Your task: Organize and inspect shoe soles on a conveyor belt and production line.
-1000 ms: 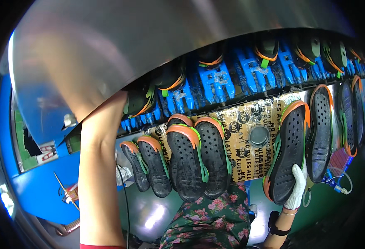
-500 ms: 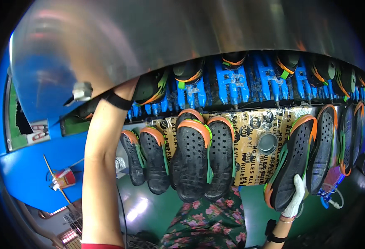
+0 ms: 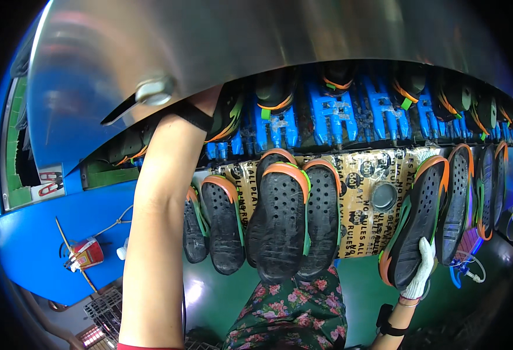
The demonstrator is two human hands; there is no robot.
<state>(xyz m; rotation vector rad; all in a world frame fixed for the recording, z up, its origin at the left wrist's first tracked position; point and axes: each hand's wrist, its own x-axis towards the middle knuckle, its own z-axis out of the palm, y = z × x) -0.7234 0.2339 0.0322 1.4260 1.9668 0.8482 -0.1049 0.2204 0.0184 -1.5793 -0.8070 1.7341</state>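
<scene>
My left forearm reaches up under the curved metal hood. Only the back of my left hand (image 3: pixel 207 100) shows, above a black wristband; its fingers are hidden. Beside it, dark shoe uppers (image 3: pixel 275 96) with orange and green trim sit in a row on blue clamps (image 3: pixel 333 116). My right hand (image 3: pixel 423 269), in a white glove, grips the lower end of a black shoe sole (image 3: pixel 415 224) with orange and green edging. That sole stands tilted against the cardboard-covered ledge. Other perforated soles, such as an overlapping one (image 3: pixel 281 224), lean there between my arms.
The shiny metal hood (image 3: pixel 303 35) overhangs the clamp row, with a bolt (image 3: pixel 154 91) near its left edge. A round grey cup (image 3: pixel 383 196) rests on the cardboard (image 3: pixel 358 233). More soles (image 3: pixel 456 204) line the right side. A red can (image 3: pixel 87 254) with a stick sits on the blue surface at left.
My left arm has shifted slightly right and further up beneath the hood. The view has moved a little; my right hand still grips the same sole.
</scene>
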